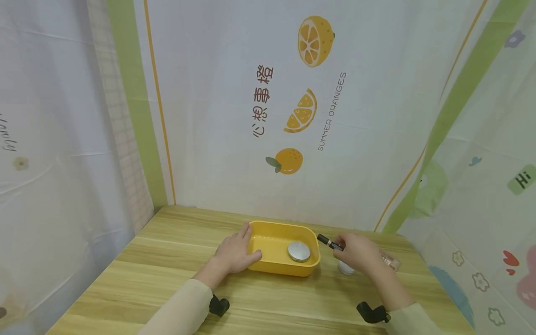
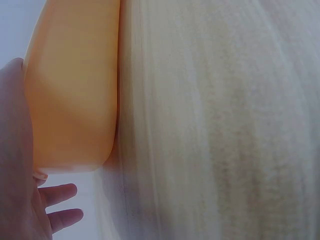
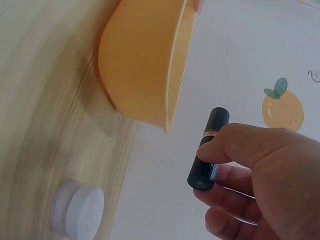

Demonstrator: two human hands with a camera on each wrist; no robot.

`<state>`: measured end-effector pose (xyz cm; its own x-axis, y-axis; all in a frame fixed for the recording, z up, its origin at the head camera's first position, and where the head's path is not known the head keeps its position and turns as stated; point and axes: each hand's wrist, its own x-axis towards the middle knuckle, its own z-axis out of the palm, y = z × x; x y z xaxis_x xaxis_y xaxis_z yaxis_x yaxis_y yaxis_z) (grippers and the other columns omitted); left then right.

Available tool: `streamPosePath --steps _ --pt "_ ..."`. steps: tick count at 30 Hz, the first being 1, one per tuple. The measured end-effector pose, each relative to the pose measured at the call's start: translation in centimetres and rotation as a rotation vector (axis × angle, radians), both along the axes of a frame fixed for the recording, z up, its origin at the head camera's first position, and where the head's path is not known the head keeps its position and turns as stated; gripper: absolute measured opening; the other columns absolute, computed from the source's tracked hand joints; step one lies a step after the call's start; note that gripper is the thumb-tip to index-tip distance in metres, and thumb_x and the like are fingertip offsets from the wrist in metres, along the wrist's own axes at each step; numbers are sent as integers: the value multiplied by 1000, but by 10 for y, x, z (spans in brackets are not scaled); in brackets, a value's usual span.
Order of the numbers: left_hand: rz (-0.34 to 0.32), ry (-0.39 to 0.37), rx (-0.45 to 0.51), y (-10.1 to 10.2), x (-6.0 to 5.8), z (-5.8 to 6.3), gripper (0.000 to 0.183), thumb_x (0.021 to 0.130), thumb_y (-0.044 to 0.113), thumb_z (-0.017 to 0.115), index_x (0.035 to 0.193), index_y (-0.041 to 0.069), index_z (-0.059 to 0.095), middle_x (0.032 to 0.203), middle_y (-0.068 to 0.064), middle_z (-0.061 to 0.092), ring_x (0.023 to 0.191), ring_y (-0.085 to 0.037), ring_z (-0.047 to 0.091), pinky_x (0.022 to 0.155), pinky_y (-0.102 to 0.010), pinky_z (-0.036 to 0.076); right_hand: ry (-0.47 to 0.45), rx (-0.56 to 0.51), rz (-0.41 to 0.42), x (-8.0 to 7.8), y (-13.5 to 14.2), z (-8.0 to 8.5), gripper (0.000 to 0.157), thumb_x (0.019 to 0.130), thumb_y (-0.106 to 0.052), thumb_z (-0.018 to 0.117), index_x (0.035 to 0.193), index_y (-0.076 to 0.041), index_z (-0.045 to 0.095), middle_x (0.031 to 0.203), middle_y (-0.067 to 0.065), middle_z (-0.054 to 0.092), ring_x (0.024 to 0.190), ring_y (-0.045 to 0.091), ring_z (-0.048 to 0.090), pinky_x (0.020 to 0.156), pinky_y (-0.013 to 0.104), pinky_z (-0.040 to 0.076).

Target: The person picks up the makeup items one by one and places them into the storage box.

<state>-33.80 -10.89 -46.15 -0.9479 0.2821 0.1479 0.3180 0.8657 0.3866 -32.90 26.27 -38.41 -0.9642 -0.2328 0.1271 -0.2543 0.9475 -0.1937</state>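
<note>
A yellow open-topped box [image 1: 276, 269] stands on the table with a round silver tin [image 1: 299, 251] inside, at its right end. My left hand [image 1: 235, 250] rests on the box's left end, thumb across the front rim and fingers stretched toward the back corner. Two straight fingers [image 2: 62, 220] show past the box's end in the left wrist view. Beside the box's right edge, my right hand [image 1: 358, 251] pinches a black lipstick tube [image 3: 217, 120] with a rose-gold band, held above the table. Below that hand sits a small white round jar [image 3: 85, 212], partly covered in the head view.
Partly behind my right forearm lies a small brownish-pink package [image 1: 390, 260]. The wood-patterned table [image 1: 289, 302] meets a white printed curtain [image 1: 217, 139] close behind the box. More curtains hang at both sides.
</note>
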Motion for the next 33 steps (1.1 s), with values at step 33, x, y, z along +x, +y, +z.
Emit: streamPosePath --steps 33 --pt "4 -1 -3 0 -1 -3 96 99 56 49 172 -3 28 183 -18 23 154 -48 49 126 -62 41 84 20 101 -7 -59 -23 18 98 -25 79 113 -16 80 112 3 73 86 16 67 76 44 61"
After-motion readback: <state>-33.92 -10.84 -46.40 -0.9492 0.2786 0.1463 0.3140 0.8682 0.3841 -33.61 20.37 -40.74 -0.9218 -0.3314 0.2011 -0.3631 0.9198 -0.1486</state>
